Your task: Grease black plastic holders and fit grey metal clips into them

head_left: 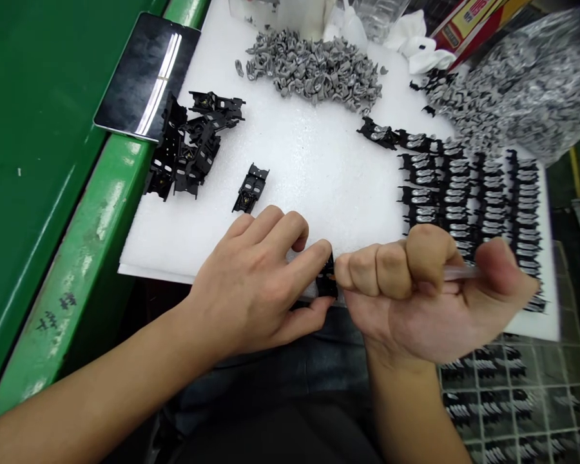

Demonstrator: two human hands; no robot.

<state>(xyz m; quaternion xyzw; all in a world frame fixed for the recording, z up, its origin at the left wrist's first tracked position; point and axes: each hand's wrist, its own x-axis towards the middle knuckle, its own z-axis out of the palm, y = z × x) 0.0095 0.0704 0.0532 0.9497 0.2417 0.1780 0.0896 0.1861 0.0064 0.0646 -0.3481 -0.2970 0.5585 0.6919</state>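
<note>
Centrally at the near edge of the white foam board [314, 161], the left hand [261, 280] pinches a black part [327, 283] between thumb and forefinger. The gap between these two digits is only as wide as the part, which sits at their tips, immediately left of the right hand's little-finger side. The right hand [415, 290] is curled into a fist, palm turned up, and retains a slim translucent item [461, 272] between thumb and forefinger; the rest of the item is hidden. At near right, below board level, a gridded tray [546, 370] carries dark pieces in its compartments.

Beyond the left hand, a single black bracket [250, 188] lies apart on the board. To its left is a pile of black brackets [191, 151], touching a glossy tablet [145, 77]. At right, black-and-grey assemblies [457, 183] stand in columns. At the far side lie a heap of grey clips [319, 71] and, right, a clear plastic bag [544, 84].
</note>
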